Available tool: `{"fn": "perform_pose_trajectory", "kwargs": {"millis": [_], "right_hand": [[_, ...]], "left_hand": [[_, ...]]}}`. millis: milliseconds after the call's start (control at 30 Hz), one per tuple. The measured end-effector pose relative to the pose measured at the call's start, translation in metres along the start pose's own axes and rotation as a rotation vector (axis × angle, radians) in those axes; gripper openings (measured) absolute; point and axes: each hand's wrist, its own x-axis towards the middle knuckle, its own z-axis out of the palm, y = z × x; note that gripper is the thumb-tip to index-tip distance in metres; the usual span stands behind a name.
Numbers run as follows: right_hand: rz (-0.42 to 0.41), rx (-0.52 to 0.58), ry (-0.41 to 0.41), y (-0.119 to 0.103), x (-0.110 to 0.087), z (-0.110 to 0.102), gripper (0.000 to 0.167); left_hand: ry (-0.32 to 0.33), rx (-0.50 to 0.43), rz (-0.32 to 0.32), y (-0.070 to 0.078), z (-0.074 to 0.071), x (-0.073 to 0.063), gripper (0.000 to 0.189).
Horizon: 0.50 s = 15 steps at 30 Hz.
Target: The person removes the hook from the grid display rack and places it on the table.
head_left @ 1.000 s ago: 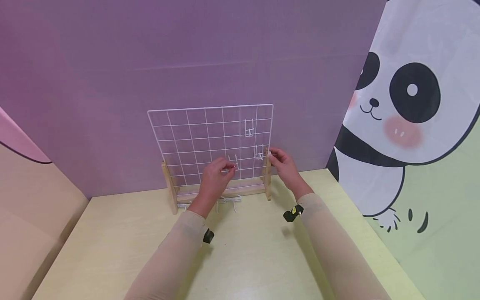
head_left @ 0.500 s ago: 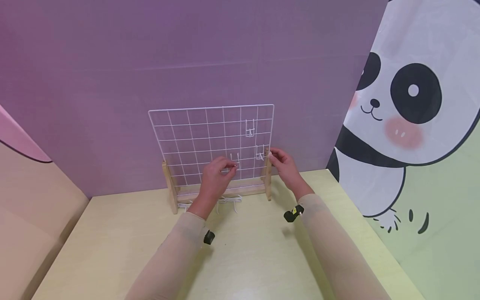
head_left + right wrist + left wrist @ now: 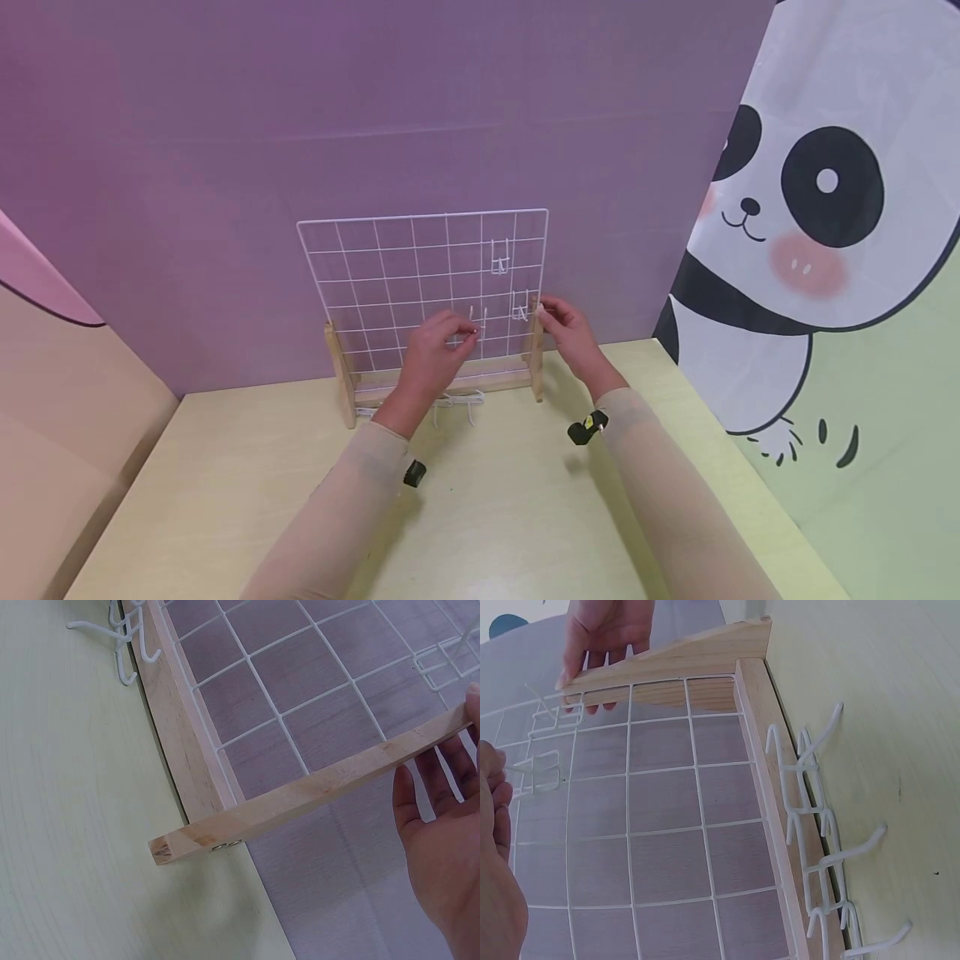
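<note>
A white wire grid panel [image 3: 420,217] stands upright in a wooden stand [image 3: 536,358]. In front of its lower right part, my left hand [image 3: 431,346] pinches the prong of a white wire hook [image 3: 546,771], whose back overlaps the mesh. My right hand [image 3: 572,333] holds the top of the stand's right post [image 3: 330,782], thumb on the near side and fingers behind. Two more hooks hang on the grid: an upper hook [image 3: 500,266] and a lower hook [image 3: 520,313] close to the right hand.
Several loose white hooks [image 3: 821,862] lie on the pale table [image 3: 480,533] along the stand's front bar. A purple backdrop [image 3: 420,100] rises behind the grid, and a panda picture [image 3: 825,275] covers the right wall.
The left hand has shifted slightly right, carrying the pinched hook across the lower mesh. My right hand stays at the post, and the stand keeps its place.
</note>
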Motion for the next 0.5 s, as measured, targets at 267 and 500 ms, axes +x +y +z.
{"fn": "perform_pose_trajectory", "kwargs": {"millis": [267,500], "right_hand": [[0.004,0.012,-0.003,0.0010,0.0004,-0.0001,0.039],[0.003,0.022,-0.002,-0.0005,0.0003,0.0007,0.038]], "left_hand": [[-0.035,0.012,0.025,0.0008,-0.0002,-0.0011,0.009],[-0.044,0.038,0.086,-0.0002,0.0013,-0.0004,0.009]]}}
